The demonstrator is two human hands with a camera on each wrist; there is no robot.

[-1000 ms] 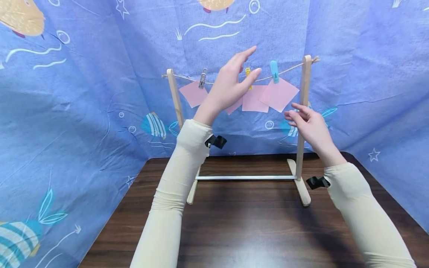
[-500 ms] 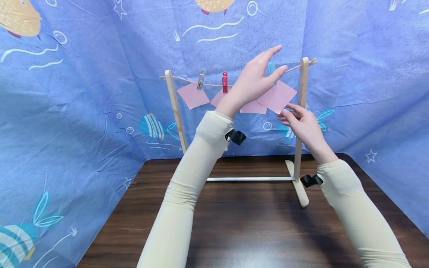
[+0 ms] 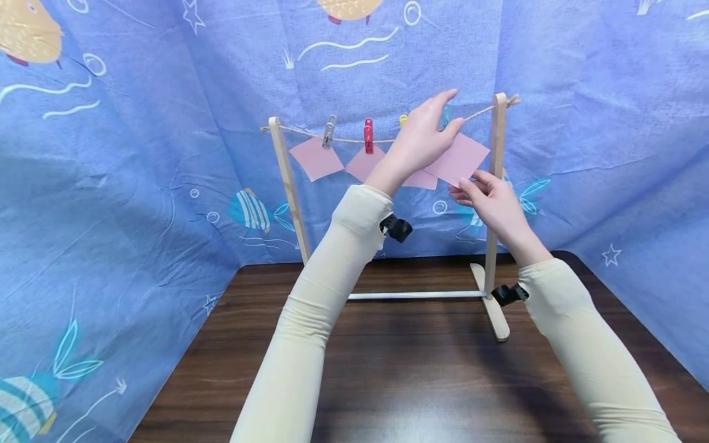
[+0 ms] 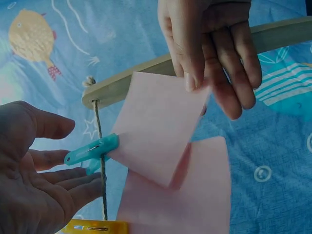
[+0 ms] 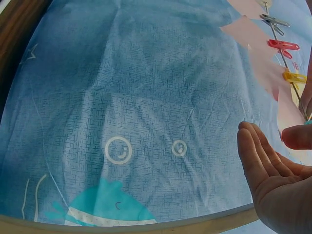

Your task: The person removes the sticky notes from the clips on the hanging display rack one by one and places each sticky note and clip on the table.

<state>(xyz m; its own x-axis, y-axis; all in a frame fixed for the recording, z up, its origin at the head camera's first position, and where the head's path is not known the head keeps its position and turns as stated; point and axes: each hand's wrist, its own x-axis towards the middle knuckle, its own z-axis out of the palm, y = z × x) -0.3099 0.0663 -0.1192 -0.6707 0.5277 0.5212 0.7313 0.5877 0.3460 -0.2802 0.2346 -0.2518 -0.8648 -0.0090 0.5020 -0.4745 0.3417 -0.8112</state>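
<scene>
We see the right hand [image 3: 493, 197] pinching the lower corner of a pale pink square paper sheet [image 3: 460, 159] between thumb and fingers, at the right end of a thin twisted twine line [image 3: 346, 140]. A light-blue translucent plastic clothespin [image 4: 95, 148] fastens the sheet's upper edge to the line. Around that clothespin we find the left hand [image 3: 423, 132], thumb and fingers spread and grasping nothing; whether a fingertip touches the clothespin, we cannot tell.

Farther left along the line we count 3 more clips: a yellow plastic clothespin [image 4: 97, 227], a red plastic clothespin [image 3: 368, 136] and a grey clothespin [image 3: 329, 132], each with 1 pink paper below it. The held sheet overlaps the near face of the paper under the yellow one.

The line runs between 2 upright pale wooden posts [image 3: 496, 135], and we see a white straight rod [image 3: 415, 295] low between them. The rack stands toward the far side of a dark brown wood-grain table [image 3: 399, 381], before a blue fish-printed fabric curtain [image 3: 166, 123].
</scene>
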